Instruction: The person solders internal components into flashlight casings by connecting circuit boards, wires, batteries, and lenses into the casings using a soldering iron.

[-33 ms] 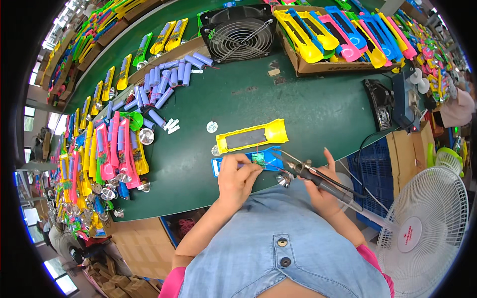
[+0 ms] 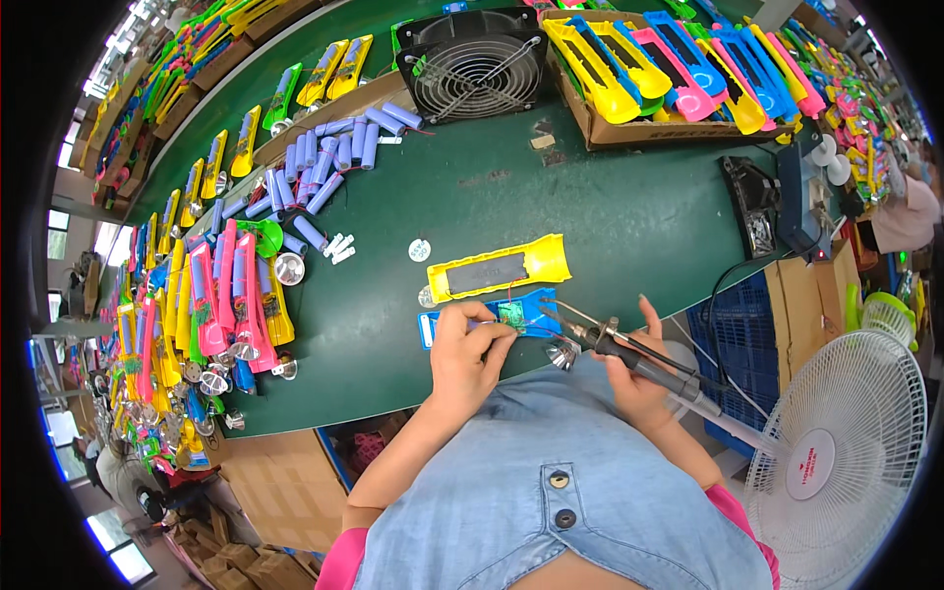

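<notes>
My left hand pinches a thin wire against a small green circuit board that sits in a blue torch shell at the near edge of the green table. My right hand holds a soldering iron like a pen, its tip pointing left at the board. A yellow torch shell lies open just beyond the blue one, joined to it by thin wires. A silver reflector cup rests between my hands.
Blue battery cells and rows of coloured torch shells fill the left. A black fan and a cardboard box of shells stand at the back. To the right are a solder stand, a blue crate and a white fan.
</notes>
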### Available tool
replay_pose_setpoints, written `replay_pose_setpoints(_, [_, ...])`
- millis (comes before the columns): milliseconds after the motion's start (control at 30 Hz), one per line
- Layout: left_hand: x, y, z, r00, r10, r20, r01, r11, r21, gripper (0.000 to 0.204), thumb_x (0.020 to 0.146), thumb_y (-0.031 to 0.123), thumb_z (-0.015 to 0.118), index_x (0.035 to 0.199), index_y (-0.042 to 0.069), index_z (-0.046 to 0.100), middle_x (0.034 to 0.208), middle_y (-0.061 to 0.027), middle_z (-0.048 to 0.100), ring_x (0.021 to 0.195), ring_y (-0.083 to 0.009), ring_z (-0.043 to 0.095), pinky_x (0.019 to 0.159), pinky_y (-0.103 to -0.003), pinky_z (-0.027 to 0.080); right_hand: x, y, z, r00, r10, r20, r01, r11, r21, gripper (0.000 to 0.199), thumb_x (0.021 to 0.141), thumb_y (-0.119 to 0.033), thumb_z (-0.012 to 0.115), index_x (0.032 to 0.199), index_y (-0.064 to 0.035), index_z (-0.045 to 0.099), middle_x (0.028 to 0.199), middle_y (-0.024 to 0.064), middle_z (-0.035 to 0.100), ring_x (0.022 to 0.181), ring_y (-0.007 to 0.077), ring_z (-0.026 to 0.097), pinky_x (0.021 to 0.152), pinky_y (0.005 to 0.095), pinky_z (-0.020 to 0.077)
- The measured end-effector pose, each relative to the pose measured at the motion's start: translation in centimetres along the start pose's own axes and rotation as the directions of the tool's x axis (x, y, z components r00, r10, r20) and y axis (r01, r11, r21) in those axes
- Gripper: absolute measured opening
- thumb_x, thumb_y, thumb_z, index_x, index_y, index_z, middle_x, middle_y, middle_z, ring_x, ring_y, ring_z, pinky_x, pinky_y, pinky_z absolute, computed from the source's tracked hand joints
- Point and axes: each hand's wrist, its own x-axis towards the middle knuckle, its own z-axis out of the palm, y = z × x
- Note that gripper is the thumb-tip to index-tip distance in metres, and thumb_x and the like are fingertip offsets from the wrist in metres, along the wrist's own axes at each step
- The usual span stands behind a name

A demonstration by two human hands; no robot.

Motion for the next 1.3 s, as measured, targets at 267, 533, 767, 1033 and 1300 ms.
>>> replay_pose_setpoints(267, [0.0,0.2,-0.3,0.994,-0.108,-0.024,0.105,0.99,-0.099,0.013,0.062,-0.007,0.067,0.069,0.001,0.059,0.089,-0.0099,0.052,0.077,-0.0211,0.055,0.064,-0.029,0.045,-2.4,0.8,3.2,0.878,0.456,-0.147,-0.281,0.739,0.612,0.022,0.079,-0.003,0.059,0.099,0.0023,0.051,0.096,0.0157,0.052,0.07,0.0143,0.064,0.084,0.0351,0.0381])
replay_pose_setpoints(533, [0.0,0.1,-0.3,0.995,-0.099,-0.005,0.098,0.993,-0.062,0.013,0.061,-0.007,0.067,0.068,0.001,0.059,0.089,-0.0095,0.051,0.079,-0.0207,0.055,0.067,-0.029,0.046,-1.4,0.0,3.5,0.867,0.481,-0.133,-0.301,0.716,0.63,0.018,0.079,-0.003,0.06,0.095,-0.0024,0.053,0.067,0.0031,0.065,0.073,0.0095,0.062,0.104,0.0461,0.0234])
replay_pose_setpoints(767, [0.2,0.1,-0.2,0.996,-0.084,-0.002,0.083,0.995,-0.046,0.014,0.06,-0.007,0.066,0.068,0.001,0.058,0.089,-0.01,0.051,0.078,-0.0218,0.055,0.066,-0.029,0.046,-1.5,0.3,3.7,0.918,0.36,-0.166,-0.211,0.799,0.564,0.019,0.078,-0.003,0.061,0.096,-0.0031,0.054,0.066,0.0023,0.065,0.073,0.0091,0.062,0.104,0.0465,0.0231])
replay_pose_setpoints(1033, [0.5,0.1,-0.4,0.998,-0.058,0.021,0.058,0.998,-0.014,0.014,0.06,-0.007,0.065,0.068,0.0,0.057,0.089,-0.0109,0.05,0.079,-0.0226,0.055,0.066,-0.03,0.046,-1.4,-0.2,2.8,0.854,0.492,-0.17,-0.262,0.687,0.677,0.017,0.078,-0.003,0.061,0.094,-0.001,0.056,0.071,0.0067,0.065,0.077,0.0131,0.065,0.106,0.0453,0.0218])
replay_pose_setpoints(1300, [1.2,0.2,-1.0,0.988,-0.078,0.131,0.078,0.997,0.006,0.014,0.061,-0.006,0.063,0.07,-0.002,0.053,0.088,-0.0142,0.049,0.082,-0.0285,0.052,0.068,-0.035,0.045,-1.5,0.2,2.4,0.91,0.34,-0.239,-0.166,0.825,0.54,0.018,0.076,-0.002,0.062,0.094,0.0001,0.057,0.076,0.0069,0.064,0.071,0.0142,0.065,0.106,0.0476,0.0214])
